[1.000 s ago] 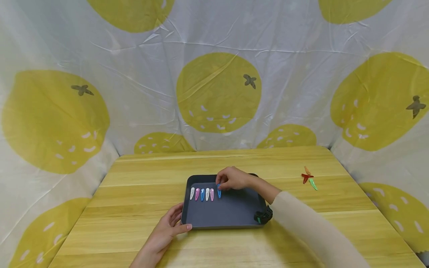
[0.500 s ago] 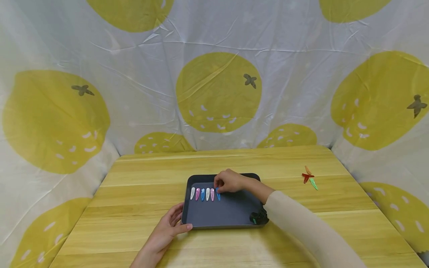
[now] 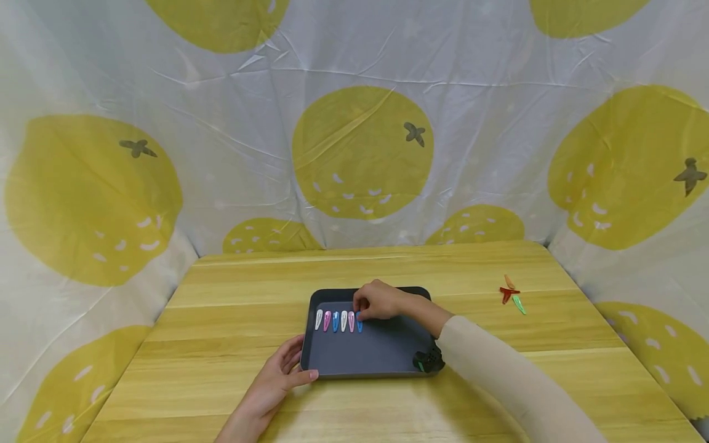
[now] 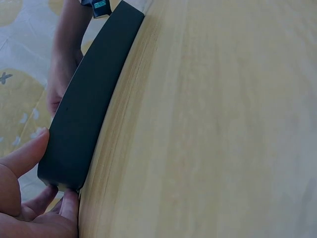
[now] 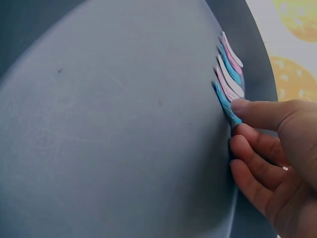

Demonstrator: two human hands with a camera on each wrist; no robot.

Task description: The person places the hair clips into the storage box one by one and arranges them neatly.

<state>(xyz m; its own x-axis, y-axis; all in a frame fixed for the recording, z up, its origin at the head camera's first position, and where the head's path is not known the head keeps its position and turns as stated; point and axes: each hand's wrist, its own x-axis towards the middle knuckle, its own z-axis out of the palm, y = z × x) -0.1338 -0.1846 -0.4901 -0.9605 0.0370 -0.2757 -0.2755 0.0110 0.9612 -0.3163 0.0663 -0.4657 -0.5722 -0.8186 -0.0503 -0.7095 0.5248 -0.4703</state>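
A dark grey baking tray (image 3: pixel 365 354) lies on the wooden table. My left hand (image 3: pixel 272 376) grips its near left corner, thumb on the rim and fingers against the side wall (image 4: pixel 81 109). Inside the tray, my right hand (image 3: pixel 382 300) pinches a blue snap hair clip (image 5: pixel 223 100) between thumb and fingers. That clip lies at the right end of a row, close beside a pink hair clip (image 3: pixel 351 321). Leftward in the row come a white clip (image 3: pixel 343 321), another blue clip (image 3: pixel 335 321), another pink clip (image 3: pixel 327 321) and a white clip (image 3: pixel 318 320) at the end.
On the table (image 3: pixel 232 295) at the right lie loose hair clips: an orange clip (image 3: pixel 509 282), red clips (image 3: pixel 506 295) and a green clip (image 3: pixel 519 304). A black wrist device (image 3: pixel 429 359) shows over the tray's near right corner. Lemon-print cloth (image 3: pixel 360 154) hangs behind.
My right hand has moved slightly left and down with the blue hair clip, bringing it closer to the pink one. The left hand keeps its grip on the tray.
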